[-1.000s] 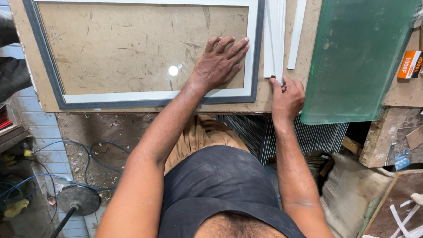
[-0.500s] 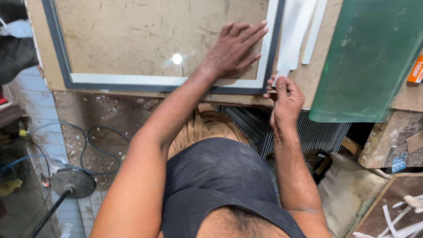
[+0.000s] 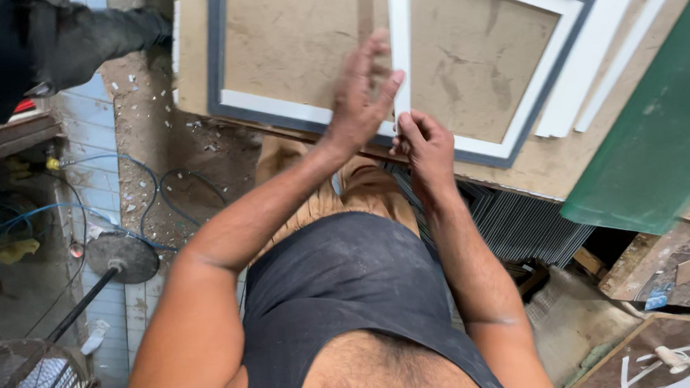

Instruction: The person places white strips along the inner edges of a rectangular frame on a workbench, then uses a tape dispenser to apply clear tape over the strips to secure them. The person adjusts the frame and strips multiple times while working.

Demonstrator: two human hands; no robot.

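Observation:
A rectangular frame [image 3: 518,127], grey outside and white inside, lies flat on a brown board on the workbench. A narrow white strip [image 3: 401,41] runs across the frame from its near edge toward the far side. My right hand [image 3: 428,149] pinches the near end of this strip at the frame's near rail. My left hand [image 3: 360,99] is open and blurred, fingers stretched out, its fingertips right beside the strip on the left.
A green glass sheet [image 3: 657,146] leans over the bench at right, with loose white strips [image 3: 590,71] beside the frame. Stacked glass sheets [image 3: 520,224] stand under the bench. On the floor at left are a fan stand [image 3: 120,257] and blue cable [image 3: 123,162]. Another person's dark sleeve [image 3: 54,44] is at upper left.
My left hand has lifted off the frame's inner surface and moved to a white strip now lying across the frame. My right hand went from the bench edge to the strip's near end.

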